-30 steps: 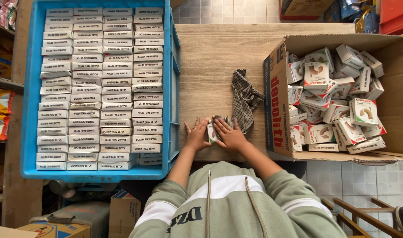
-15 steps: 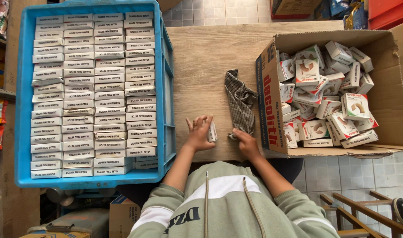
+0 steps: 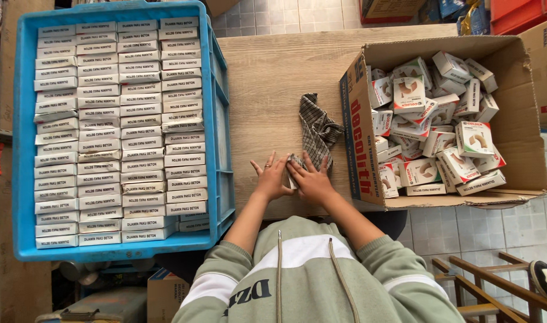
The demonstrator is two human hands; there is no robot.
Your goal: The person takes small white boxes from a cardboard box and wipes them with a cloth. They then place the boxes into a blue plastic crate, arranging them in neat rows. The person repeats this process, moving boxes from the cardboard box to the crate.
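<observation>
Small box pressed flat between both hands at the table's near edge

The small white box [image 3: 293,170] lies on the wooden table [image 3: 267,78], almost hidden: left hand [image 3: 273,177] and right hand [image 3: 312,179] lie on it from either side, fingers spread and flat, nothing pinched. It looks like the box is being closed or squared up; next comes a firm grip to lift it clear. Checked cloth [image 3: 318,127] just behind, blue crate [image 3: 216,119] of neat rows left, cardboard carton [image 3: 360,143] of loose boxes right

Small white box [image 3: 292,170] flat on wooden table [image 3: 267,78] (mostly hidden)
</observation>
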